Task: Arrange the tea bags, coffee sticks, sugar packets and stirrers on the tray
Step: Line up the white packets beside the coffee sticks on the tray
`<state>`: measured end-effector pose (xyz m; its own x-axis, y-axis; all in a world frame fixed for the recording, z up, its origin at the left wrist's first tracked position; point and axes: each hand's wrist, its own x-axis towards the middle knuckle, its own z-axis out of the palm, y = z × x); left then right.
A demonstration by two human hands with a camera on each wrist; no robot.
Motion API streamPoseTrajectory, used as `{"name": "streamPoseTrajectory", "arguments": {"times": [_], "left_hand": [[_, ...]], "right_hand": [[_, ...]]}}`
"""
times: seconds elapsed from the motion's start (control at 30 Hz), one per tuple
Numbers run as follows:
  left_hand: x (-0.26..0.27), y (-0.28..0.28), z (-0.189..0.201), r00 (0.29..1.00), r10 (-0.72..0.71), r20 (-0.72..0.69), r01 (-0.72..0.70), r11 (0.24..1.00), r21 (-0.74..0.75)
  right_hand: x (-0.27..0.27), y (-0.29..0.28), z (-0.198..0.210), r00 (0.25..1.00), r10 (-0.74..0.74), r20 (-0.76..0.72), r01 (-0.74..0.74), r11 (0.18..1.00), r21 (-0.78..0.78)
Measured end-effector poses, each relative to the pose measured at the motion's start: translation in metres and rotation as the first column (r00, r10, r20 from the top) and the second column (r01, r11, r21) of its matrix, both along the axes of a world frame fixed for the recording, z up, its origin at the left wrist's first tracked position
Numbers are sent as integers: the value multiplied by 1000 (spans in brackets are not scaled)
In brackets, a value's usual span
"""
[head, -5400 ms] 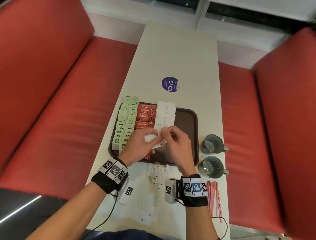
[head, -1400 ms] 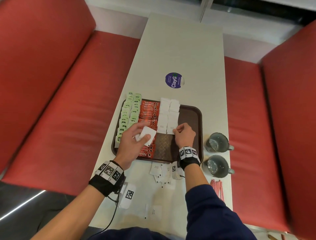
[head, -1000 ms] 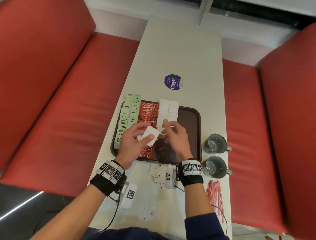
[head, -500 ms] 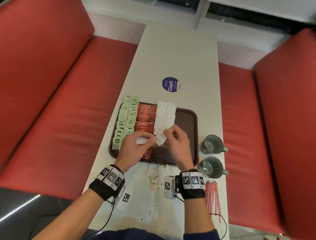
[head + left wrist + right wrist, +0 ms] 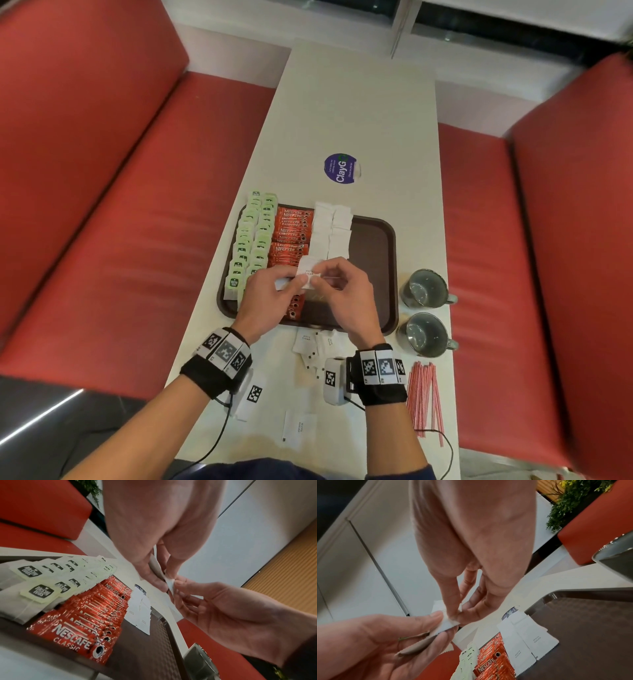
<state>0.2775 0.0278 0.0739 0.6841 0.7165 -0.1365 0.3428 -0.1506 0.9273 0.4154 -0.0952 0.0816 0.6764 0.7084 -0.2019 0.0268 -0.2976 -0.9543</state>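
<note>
1. Change. A moment ago my right hand (image 5: 346, 291) was pressing a packet flat at the near end of the white rows; now it is back at the picture's centre, thumb and forefinger pinching the top sugar packet (image 5: 307, 272) off the small stack my left hand (image 5: 270, 298) grips. Both hands hover above the tray (image 5: 376, 240) — neither is touching it.
2. Meaning. One more packet is being peeled off for placing; I judge the sugar rows (image 5: 330, 233) are partly built, with loose packets (image 5: 317, 344) lying on the table (image 5: 359, 102) at lower centre.
3. Task things. Tea bags (image 5: 251, 240) fill the tray's left edge, coffee sticks (image 5: 291, 236) run beside them, sugar comes next. The stirrers (image 5: 426, 397) lie untouched at lower right, off the tray.
4. Edges and room. The tray's right third is bare, as is the strip below the sugar rows. Two cups (image 5: 424, 308) stand just right of the tray rim — my right wrist must stay clear of them.
</note>
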Motion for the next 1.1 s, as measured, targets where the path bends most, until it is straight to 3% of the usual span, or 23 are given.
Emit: {"name": "streamPoseTrajectory", "arguments": {"times": [0.13,0.33,0.47,0.63,0.97,1.1], "left_hand": [[-4,6,-3,995,102,5,-101,993,-65],[-17,16,4,999,37,13,-35,989,-143],[-19,16,12,998,-2,69,14,985,-174],[-18,15,18,993,47,111,-18,968,-250],[-19,14,18,991,47,122,-7,950,-314],[-18,13,20,992,17,128,29,936,-350]], "right_hand": [[11,0,-13,999,11,-30,-12,999,-31],[40,10,-54,959,-251,132,274,940,-204],[44,33,-74,968,-190,166,230,937,-264],[46,52,-86,979,-139,151,182,930,-318],[38,63,-93,941,40,335,140,858,-494],[31,59,-76,930,4,368,151,908,-391]]}}
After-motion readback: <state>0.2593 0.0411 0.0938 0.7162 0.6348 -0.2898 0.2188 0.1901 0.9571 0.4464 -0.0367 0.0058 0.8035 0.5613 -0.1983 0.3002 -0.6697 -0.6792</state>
